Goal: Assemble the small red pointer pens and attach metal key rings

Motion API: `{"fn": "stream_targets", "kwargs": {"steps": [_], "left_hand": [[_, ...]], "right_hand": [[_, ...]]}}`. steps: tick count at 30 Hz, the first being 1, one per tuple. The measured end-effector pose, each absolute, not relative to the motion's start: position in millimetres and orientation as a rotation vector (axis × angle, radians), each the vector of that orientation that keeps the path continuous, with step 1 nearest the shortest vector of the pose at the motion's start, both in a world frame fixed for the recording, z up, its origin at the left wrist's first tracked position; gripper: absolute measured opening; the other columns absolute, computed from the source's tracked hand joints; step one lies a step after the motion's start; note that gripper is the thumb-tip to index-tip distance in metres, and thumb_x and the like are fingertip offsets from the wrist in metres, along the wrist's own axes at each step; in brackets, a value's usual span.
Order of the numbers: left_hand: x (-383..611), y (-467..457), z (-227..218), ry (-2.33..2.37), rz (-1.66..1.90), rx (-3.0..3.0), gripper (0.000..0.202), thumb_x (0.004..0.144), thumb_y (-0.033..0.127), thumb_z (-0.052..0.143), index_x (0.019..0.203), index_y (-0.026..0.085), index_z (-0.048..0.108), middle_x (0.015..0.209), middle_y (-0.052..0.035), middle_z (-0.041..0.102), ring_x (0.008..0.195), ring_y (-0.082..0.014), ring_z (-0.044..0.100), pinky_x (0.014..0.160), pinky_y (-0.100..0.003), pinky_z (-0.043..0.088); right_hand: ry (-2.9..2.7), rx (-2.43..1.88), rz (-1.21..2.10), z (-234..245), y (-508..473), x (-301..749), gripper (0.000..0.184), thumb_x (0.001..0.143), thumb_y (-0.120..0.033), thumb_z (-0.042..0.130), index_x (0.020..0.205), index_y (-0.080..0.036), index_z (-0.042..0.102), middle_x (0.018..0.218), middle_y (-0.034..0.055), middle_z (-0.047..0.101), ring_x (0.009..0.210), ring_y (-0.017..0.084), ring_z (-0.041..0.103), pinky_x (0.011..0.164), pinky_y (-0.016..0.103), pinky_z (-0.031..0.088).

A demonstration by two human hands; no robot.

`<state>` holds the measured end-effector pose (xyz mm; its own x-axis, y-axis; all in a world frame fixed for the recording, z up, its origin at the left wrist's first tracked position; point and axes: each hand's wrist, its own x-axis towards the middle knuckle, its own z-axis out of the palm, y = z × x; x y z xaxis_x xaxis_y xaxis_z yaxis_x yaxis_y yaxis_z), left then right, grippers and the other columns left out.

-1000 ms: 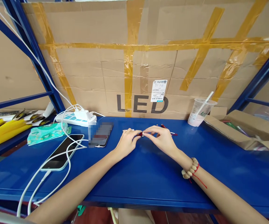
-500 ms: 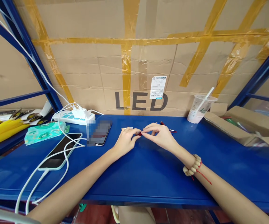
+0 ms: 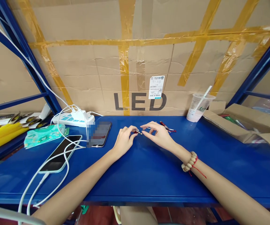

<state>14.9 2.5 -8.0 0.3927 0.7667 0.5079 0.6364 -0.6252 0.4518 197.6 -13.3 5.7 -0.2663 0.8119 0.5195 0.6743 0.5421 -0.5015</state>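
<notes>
My left hand (image 3: pixel 123 141) rests on the blue shelf (image 3: pixel 149 168) with its fingertips pinched round a small dark red part (image 3: pixel 135 132). My right hand (image 3: pixel 157 135) meets it from the right, thumb and forefinger pinched at small round pieces (image 3: pixel 140 133) beside that part, its other fingers raised. Just behind my right hand lie a few small red and silver parts (image 3: pixel 167 127) on the shelf. A bead bracelet with a red cord (image 3: pixel 190 162) is on my right wrist.
A dark phone (image 3: pixel 100 134) lies left of my hands; another phone (image 3: pixel 61 153) on a white cable, a wipes pack (image 3: pixel 42 135) and a power strip (image 3: pixel 72 118) sit further left. A plastic cup with straw (image 3: pixel 197 107) and an open cardboard box (image 3: pixel 242 126) stand right. Taped cardboard (image 3: pixel 149 62) closes the back.
The view has tilted slightly. My hands stay together at the same spot; the pinch has lowered to the shelf and small round pieces now show between the fingertips.
</notes>
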Motion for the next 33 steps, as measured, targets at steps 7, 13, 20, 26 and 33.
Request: {"fn": "stream_targets", "kwargs": {"steps": [7,13,20,26,33], "left_hand": [[13,2,-5,1.227,1.119,2.441,0.007,0.084,0.018,0.05,0.088,0.023,0.052,0.093,0.0013,0.064,0.086,-0.0171,0.053,0.079,-0.03,0.034],[14,-2,-3,1.197,1.076,2.483,0.009,0.085,0.018,0.048,0.09,0.023,0.053,0.094,0.0025,0.064,0.085,-0.0163,0.053,0.079,-0.029,0.034],[14,-2,-1,1.209,1.088,2.476,0.007,0.085,0.021,0.05,0.09,0.024,0.055,0.093,0.003,0.065,0.085,-0.0156,0.053,0.078,-0.029,0.033],[13,-3,1,1.181,1.085,2.496,0.01,0.08,0.027,0.06,0.09,0.025,0.06,0.084,0.0049,0.068,0.081,-0.015,0.054,0.076,-0.029,0.032],[13,-3,0,1.214,1.11,2.496,0.011,0.079,0.028,0.062,0.089,0.025,0.061,0.082,0.004,0.068,0.079,-0.0154,0.053,0.074,-0.03,0.032]], "right_hand": [[-2.272,-1.406,-0.093,-10,-11,195,0.026,0.087,-0.032,0.046,0.102,-0.026,0.067,0.106,0.0031,0.06,0.087,0.015,0.059,0.057,0.022,0.042],[-2.159,-1.521,-0.068,-11,-6,195,0.018,0.083,-0.03,0.053,0.089,-0.025,0.069,0.099,0.0002,0.062,0.083,0.013,0.06,0.051,0.02,0.038],[-2.089,-1.444,0.01,-8,-4,200,0.011,0.076,-0.032,0.062,0.075,-0.024,0.07,0.089,-0.0004,0.065,0.075,0.013,0.059,0.055,0.022,0.04],[-1.811,-1.158,0.107,10,-18,191,0.015,0.078,-0.033,0.061,0.08,-0.02,0.07,0.08,0.0019,0.068,0.062,0.012,0.057,0.056,0.024,0.044],[-1.872,-1.089,0.185,12,-24,185,0.013,0.078,-0.028,0.06,0.077,-0.02,0.071,0.082,0.0026,0.069,0.065,0.012,0.06,0.051,0.022,0.043]]}}
